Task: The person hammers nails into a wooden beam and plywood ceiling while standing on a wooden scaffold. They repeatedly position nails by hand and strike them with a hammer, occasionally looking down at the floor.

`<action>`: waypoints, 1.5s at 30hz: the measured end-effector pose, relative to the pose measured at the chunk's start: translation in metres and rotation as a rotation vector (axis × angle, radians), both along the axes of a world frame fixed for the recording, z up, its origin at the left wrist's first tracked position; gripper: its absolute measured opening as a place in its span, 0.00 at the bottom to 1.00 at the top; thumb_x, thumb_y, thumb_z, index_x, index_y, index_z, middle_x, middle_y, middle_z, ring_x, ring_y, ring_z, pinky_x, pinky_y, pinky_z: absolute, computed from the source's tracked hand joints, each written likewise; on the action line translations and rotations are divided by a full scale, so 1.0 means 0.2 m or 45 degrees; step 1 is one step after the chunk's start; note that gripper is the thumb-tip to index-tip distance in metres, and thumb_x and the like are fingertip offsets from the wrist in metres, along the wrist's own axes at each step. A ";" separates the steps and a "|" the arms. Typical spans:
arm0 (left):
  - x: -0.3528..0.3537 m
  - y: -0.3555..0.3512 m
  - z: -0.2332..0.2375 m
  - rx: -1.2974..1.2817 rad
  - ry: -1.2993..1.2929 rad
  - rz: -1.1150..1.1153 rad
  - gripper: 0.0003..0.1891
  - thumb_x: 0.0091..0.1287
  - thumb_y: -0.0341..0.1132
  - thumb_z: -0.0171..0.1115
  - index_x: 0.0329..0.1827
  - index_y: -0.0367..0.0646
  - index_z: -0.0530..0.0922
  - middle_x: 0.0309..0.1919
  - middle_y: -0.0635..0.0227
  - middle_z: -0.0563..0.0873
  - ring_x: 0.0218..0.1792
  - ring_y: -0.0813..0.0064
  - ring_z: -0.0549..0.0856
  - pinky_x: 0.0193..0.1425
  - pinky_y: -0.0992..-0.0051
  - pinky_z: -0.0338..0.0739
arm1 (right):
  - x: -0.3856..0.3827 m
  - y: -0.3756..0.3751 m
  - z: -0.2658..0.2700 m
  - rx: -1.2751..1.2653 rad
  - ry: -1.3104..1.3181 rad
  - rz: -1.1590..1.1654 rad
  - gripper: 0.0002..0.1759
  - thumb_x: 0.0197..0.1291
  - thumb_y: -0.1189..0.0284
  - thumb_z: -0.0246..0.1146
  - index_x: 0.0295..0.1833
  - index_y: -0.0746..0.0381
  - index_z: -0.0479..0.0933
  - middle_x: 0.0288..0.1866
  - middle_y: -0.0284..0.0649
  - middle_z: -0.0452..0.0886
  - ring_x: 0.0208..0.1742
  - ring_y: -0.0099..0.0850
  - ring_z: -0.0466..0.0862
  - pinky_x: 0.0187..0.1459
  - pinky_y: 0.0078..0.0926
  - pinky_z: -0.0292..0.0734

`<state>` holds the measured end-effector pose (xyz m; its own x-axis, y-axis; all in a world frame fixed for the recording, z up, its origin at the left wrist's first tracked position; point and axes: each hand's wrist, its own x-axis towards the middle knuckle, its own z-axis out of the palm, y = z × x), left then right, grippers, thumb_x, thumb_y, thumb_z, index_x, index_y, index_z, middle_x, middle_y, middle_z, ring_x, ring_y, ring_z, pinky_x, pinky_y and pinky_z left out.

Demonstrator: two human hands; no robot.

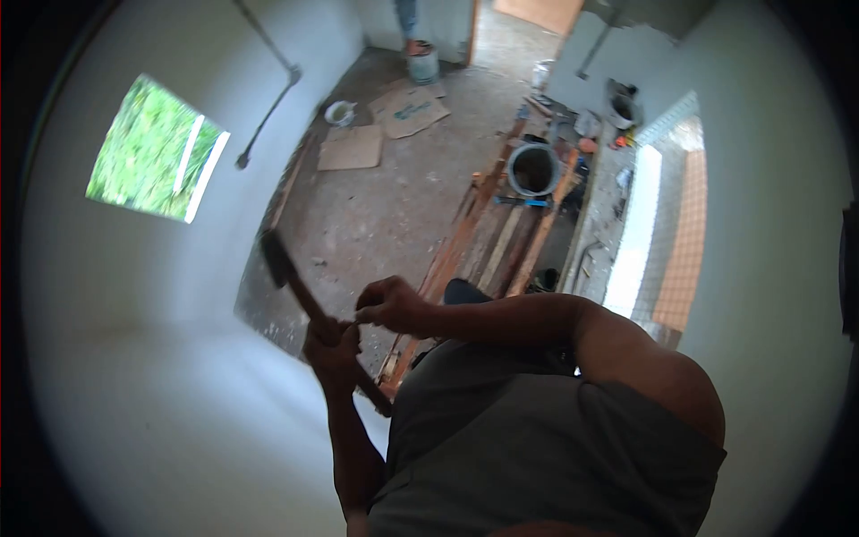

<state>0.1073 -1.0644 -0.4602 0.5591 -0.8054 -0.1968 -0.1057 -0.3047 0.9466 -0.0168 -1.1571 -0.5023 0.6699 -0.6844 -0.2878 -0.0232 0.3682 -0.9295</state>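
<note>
A hammer-like tool [304,300] slants across the left centre, its dark head up and to the left, its wooden handle end near my shirt. My left hand [331,353] is wrapped round the handle at its middle. Just to the right of it, my right hand [392,304] is closed in a pinch, fingertips close to the left hand's fingers. Whatever the pinch holds is too small and dark to make out.
Wooden planks [492,242] run along the right, with a bucket [534,170] on them. Cardboard [351,148] and a small white tub [340,113] lie on the floor [304,215]. Another person's leg [407,20] shows at the top by a bucket [422,64]. Walls stand on both sides.
</note>
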 end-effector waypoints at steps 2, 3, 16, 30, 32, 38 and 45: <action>0.04 -0.01 -0.03 -0.004 0.008 -0.046 0.11 0.53 0.23 0.65 0.35 0.37 0.70 0.22 0.65 0.79 0.21 0.77 0.79 0.24 0.77 0.74 | -0.01 -0.05 0.06 0.145 0.066 0.090 0.08 0.51 0.77 0.66 0.36 0.69 0.80 0.29 0.39 0.82 0.29 0.24 0.79 0.32 0.22 0.75; 0.05 -0.02 -0.01 -0.004 0.034 -0.039 0.11 0.53 0.23 0.64 0.35 0.37 0.70 0.22 0.65 0.79 0.21 0.77 0.79 0.24 0.77 0.74 | -0.01 -0.07 0.04 0.196 0.008 0.155 0.08 0.51 0.76 0.66 0.36 0.69 0.80 0.29 0.39 0.81 0.28 0.24 0.78 0.30 0.21 0.74; -0.02 -0.30 0.20 0.024 0.135 -0.100 0.16 0.49 0.27 0.72 0.37 0.37 0.74 0.22 0.68 0.80 0.21 0.83 0.79 0.22 0.79 0.74 | -0.07 -0.62 0.33 -0.776 0.016 1.044 0.09 0.53 0.69 0.65 0.34 0.65 0.81 0.25 0.39 0.80 0.28 0.22 0.76 0.35 0.27 0.73; 0.17 -0.12 1.03 0.295 -1.053 0.546 0.18 0.54 0.39 0.70 0.39 0.37 0.73 0.23 0.55 0.82 0.27 0.60 0.84 0.32 0.65 0.77 | 0.79 -1.14 2.28 -1.670 -0.829 0.095 0.10 0.53 0.71 0.68 0.40 0.63 0.79 0.20 0.33 0.77 0.17 0.17 0.68 0.19 0.21 0.65; 0.19 -0.05 1.17 0.220 -1.227 0.519 0.16 0.57 0.38 0.68 0.38 0.37 0.73 0.23 0.55 0.82 0.26 0.58 0.85 0.31 0.65 0.76 | 0.85 -1.12 2.45 -1.686 -0.800 0.203 0.10 0.52 0.76 0.65 0.38 0.71 0.76 0.32 0.43 0.82 0.31 0.29 0.78 0.33 0.29 0.73; 0.16 0.04 1.52 0.376 -1.562 0.702 0.13 0.63 0.36 0.62 0.42 0.36 0.74 0.25 0.57 0.82 0.26 0.62 0.84 0.31 0.66 0.77 | 1.01 -1.08 2.52 -1.493 -1.279 0.099 0.06 0.46 0.81 0.65 0.23 0.69 0.75 0.21 0.38 0.80 0.24 0.25 0.74 0.28 0.29 0.70; 0.29 0.05 1.87 0.302 -2.686 0.528 0.19 0.63 0.44 0.64 0.49 0.40 0.74 0.34 0.61 0.82 0.32 0.64 0.85 0.36 0.68 0.81 | 1.00 -1.11 2.53 -1.599 -1.100 0.153 0.08 0.47 0.81 0.64 0.20 0.69 0.74 0.18 0.37 0.78 0.21 0.24 0.71 0.23 0.29 0.66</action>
<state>0.1658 -1.0545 -0.0868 0.1132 -0.6731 0.7308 -0.5787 -0.6426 -0.5022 0.1839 -1.3788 0.0043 0.3909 -0.1114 0.9137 0.7008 -0.6075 -0.3739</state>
